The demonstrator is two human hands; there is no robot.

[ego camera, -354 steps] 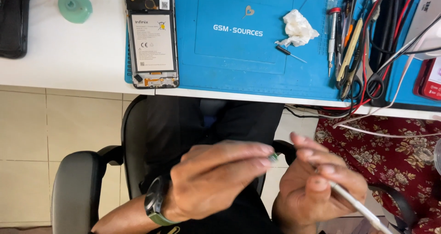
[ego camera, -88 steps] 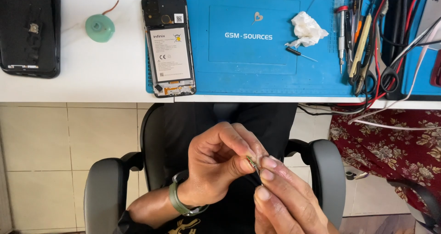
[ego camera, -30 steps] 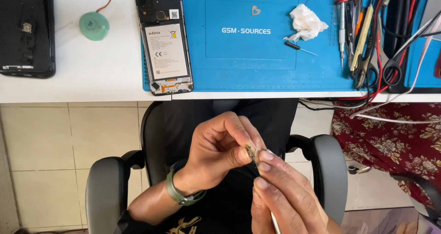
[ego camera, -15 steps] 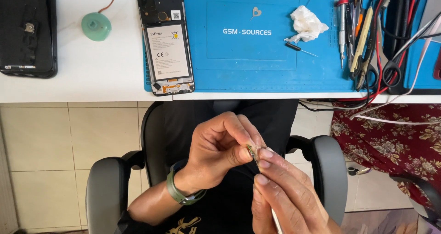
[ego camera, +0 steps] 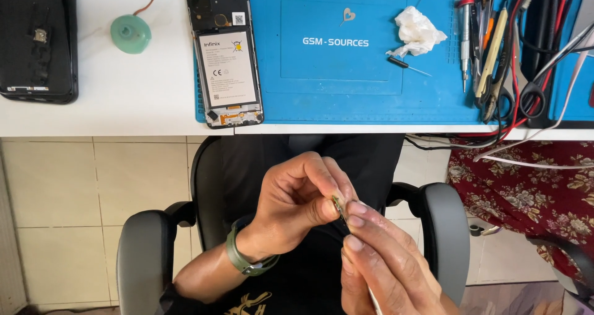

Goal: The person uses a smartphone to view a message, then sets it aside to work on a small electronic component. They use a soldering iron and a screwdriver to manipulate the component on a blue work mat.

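Note:
Over my lap, my left hand (ego camera: 296,205) pinches a tiny flat metallic part (ego camera: 338,206) between thumb and fingertips. My right hand (ego camera: 382,265) meets it from below, its fingertips touching the same part, and it grips a thin white tool (ego camera: 374,299) that runs down out of view. An opened phone (ego camera: 224,56) with its back off and battery showing lies on the blue work mat (ego camera: 346,73) on the white table (ego camera: 124,104).
A black phone back cover (ego camera: 37,39) and a green round holder (ego camera: 131,34) lie at the table's left. A crumpled tissue (ego camera: 418,31), a small screwdriver (ego camera: 407,65), several tools and cables (ego camera: 495,49) sit at the right. Chair armrests (ego camera: 145,253) flank my lap.
The hands have stayed together on the small part over the last second; earlier they held it lower and further left. The view has shifted slightly.

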